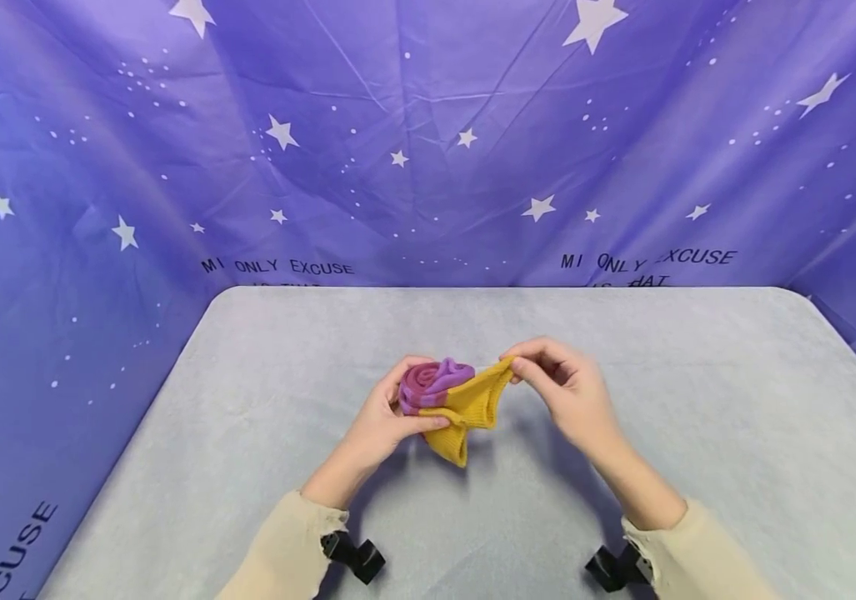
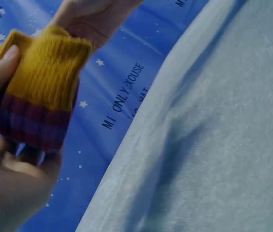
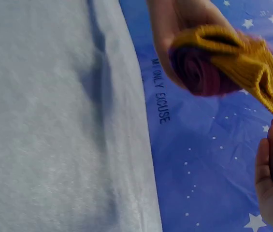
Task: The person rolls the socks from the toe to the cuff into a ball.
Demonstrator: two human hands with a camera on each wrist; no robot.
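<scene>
"Above the worktop [image 1: 735, 425], starting leftmost, what does the left hand [image 1: 378, 423] do?"

"It holds a rolled knit bundle [image 1: 422, 392], purple and maroon, with fingers on the far side and thumb on the near; that grip is full."

"And how does the bundle lie?"

"Clear of the surface, its spiral end facing up. To its right, a yellow lower cuff [image 1: 448, 446] hangs just past the thumb, while a yellow upper cuff [image 1: 476, 398] stretches rightward and slightly up."

"Then the right hand [image 1: 566, 390]?"

"Furthest right, its grip narrow, pinching the upper cuff's outer corner between thumb and fingers. I'd judge it all turns on that slanting stretch: the roll lies left of the pinch, and the left hand is the nearer one, wrapped against it."
</scene>
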